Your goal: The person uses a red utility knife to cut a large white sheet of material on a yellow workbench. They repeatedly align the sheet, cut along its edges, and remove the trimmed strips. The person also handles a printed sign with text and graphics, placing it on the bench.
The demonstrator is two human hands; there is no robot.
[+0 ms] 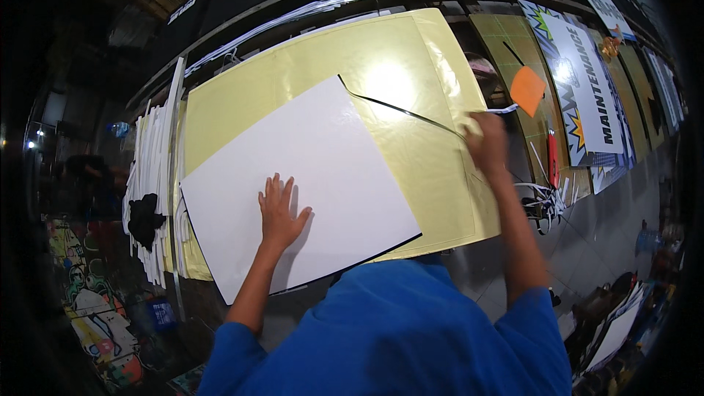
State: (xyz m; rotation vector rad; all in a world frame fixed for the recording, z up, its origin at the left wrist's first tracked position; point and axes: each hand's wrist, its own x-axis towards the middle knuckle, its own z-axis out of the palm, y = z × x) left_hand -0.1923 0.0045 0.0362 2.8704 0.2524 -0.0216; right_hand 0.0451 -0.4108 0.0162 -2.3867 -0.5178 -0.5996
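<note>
A large white sheet (pixel 337 169) with dark edges lies at a slant on a yellow glossy sheet (pixel 271 66) that covers the worktable. My left hand (pixel 280 216) rests flat on the white sheet, fingers spread. From the white sheet's far corner, a thin dark strip (pixel 407 111) runs to the right, stretched above the yellow sheet. Its other end reaches my right hand (pixel 485 145), whose fingers are closed on it. Motion blurs this hand somewhat, near the yellow sheet's right edge.
White strips (pixel 150 176) are heaped at the left, beside a long straight bar (pixel 176 110) and a black cloth (pixel 146 220). On the right lie an orange flat piece (pixel 528 91), a red cutter-like tool (pixel 553 161), tangled white offcuts (pixel 541 199) and a printed sign (pixel 590 77).
</note>
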